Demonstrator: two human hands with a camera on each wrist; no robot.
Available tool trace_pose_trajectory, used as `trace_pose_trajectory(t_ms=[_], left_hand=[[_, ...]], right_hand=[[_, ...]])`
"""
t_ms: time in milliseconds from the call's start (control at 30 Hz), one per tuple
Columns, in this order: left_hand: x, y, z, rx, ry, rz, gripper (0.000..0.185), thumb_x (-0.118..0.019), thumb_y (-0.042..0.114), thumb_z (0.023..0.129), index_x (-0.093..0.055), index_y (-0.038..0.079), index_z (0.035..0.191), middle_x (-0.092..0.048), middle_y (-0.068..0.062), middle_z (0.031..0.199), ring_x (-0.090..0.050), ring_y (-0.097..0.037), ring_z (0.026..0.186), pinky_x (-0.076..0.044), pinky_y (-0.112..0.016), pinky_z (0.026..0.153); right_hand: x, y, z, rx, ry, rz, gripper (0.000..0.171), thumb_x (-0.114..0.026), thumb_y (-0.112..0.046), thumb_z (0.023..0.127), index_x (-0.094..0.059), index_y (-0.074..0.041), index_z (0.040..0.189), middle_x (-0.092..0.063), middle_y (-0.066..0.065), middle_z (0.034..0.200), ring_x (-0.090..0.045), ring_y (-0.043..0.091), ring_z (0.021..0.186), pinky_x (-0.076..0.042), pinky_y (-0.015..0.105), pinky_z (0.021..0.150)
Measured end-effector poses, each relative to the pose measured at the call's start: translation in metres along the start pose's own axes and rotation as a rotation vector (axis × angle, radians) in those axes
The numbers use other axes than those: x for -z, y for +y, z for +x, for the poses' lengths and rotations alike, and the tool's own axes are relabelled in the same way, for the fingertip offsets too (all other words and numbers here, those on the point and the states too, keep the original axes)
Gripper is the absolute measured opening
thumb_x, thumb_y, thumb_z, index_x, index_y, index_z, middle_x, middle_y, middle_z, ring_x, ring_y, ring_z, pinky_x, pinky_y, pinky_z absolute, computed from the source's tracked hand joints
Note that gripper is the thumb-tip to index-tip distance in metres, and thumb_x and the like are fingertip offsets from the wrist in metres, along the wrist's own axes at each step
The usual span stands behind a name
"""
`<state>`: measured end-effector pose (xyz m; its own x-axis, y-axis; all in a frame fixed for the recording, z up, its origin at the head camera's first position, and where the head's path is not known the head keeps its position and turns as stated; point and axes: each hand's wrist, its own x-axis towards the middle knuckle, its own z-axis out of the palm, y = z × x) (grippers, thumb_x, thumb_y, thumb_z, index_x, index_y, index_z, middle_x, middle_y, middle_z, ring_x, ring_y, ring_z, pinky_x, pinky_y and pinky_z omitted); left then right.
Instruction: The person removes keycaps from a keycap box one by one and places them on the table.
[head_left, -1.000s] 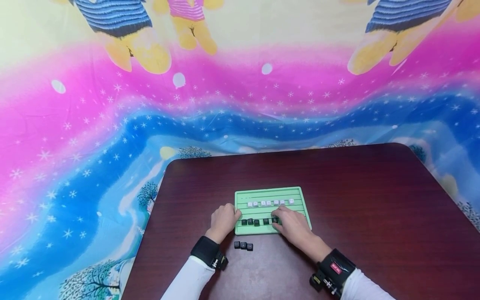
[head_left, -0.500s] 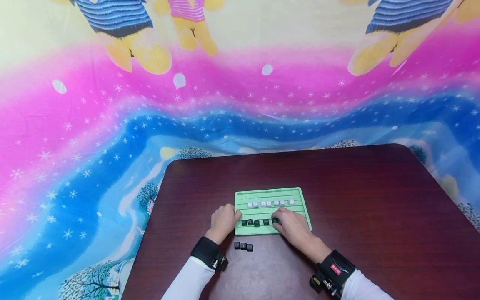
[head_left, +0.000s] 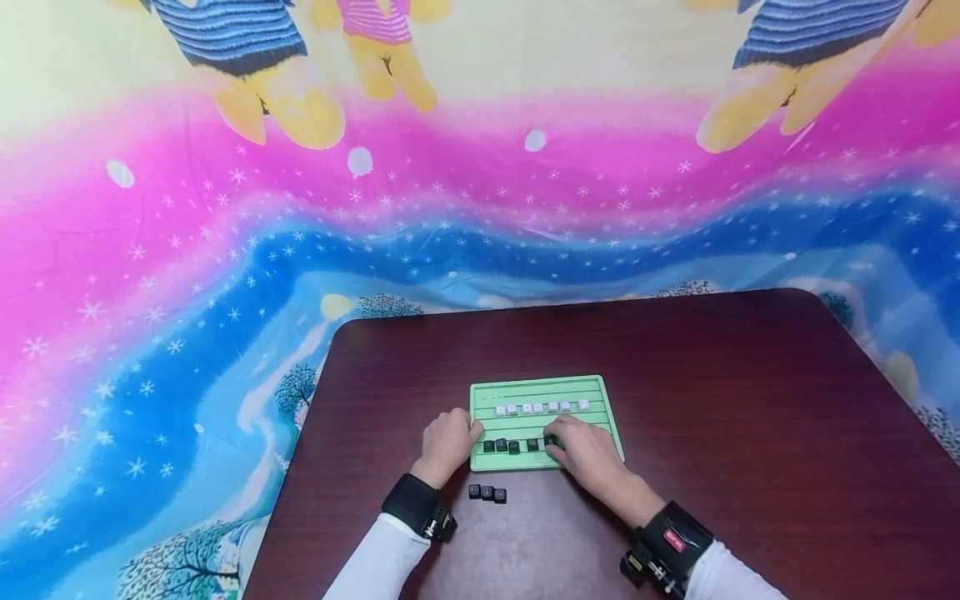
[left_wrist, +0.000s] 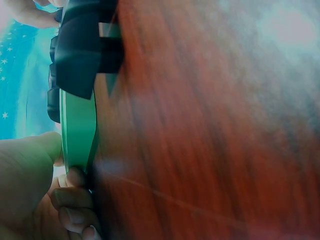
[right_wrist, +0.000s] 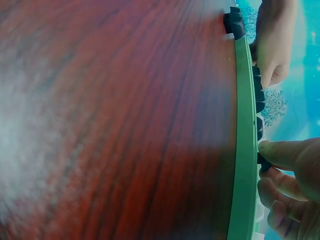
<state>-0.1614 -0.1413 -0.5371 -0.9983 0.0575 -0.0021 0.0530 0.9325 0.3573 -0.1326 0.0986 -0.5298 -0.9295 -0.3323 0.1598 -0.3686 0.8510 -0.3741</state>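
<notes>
A light green ridged tray (head_left: 555, 389) lies on the table. My left hand (head_left: 448, 437) grips its left edge, thumb on top and fingers curled at the side in the left wrist view. Over the tray's near right part, my right hand (head_left: 588, 450) pinches a black keycap (right_wrist: 264, 162) between thumb and fingers, down at the tray's surface. Several other black keycaps (head_left: 513, 447) stand in the same near row, to the left of that hand. Farther back, a row of white keycaps (head_left: 528, 409) runs across the tray, with gaps between some of them.
Three loose black keycaps (head_left: 487, 492) lie side by side on the table in front of the tray, near the left wrist strap (head_left: 411, 504). The dark red-brown table (head_left: 720, 400) stretches out on both sides. Behind it hangs a colourful printed cloth (head_left: 480, 183).
</notes>
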Motion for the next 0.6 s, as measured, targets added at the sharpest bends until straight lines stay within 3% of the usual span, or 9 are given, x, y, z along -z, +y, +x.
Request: trace_pose_trajectory(t_ms=[600], left_hand=[[0.0008,0.0004,0.0,0.004,-0.002,-0.014,0.053,-0.057,0.025,0.096,-0.027,0.019,0.053,-0.017,0.009,0.051,-0.02,-0.011,0.044,-0.018,-0.026,0.045]], right_hand=[[0.0067,-0.009,-0.0051,0.032,0.026,-0.016,0.018,-0.08,-0.023,0.084,-0.075,-0.017,0.101,-0.071,-0.005,0.097,-0.069,0.012,0.08,-0.053,0.032,0.063]])
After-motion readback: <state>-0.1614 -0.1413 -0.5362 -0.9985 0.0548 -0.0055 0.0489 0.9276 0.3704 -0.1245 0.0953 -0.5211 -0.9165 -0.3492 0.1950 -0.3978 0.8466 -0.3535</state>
